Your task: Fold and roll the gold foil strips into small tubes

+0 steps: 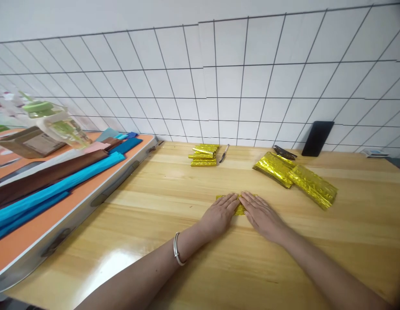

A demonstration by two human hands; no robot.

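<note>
A sheet of shiny gold foil [240,209] lies on the wooden table, mostly hidden under my two hands. My left hand [220,214] rests flat on its left part, fingers stretched out. From the other side my right hand [261,215] presses flat on the foil, its fingertips close to those of my left. Beyond them sits a small stack of narrow folded gold foil strips [203,156]. Wider gold foil pieces [312,186] lie in an overlapping pile to the right.
A pen [224,153] lies near the wall. A black phone [317,138] leans on the tiles, a dark stapler-like object [284,152] beside it. On the left, an orange-topped surface [99,189] carries rolled coloured paper [90,172], a cardboard box [32,143] and a green-lidded bottle [57,122].
</note>
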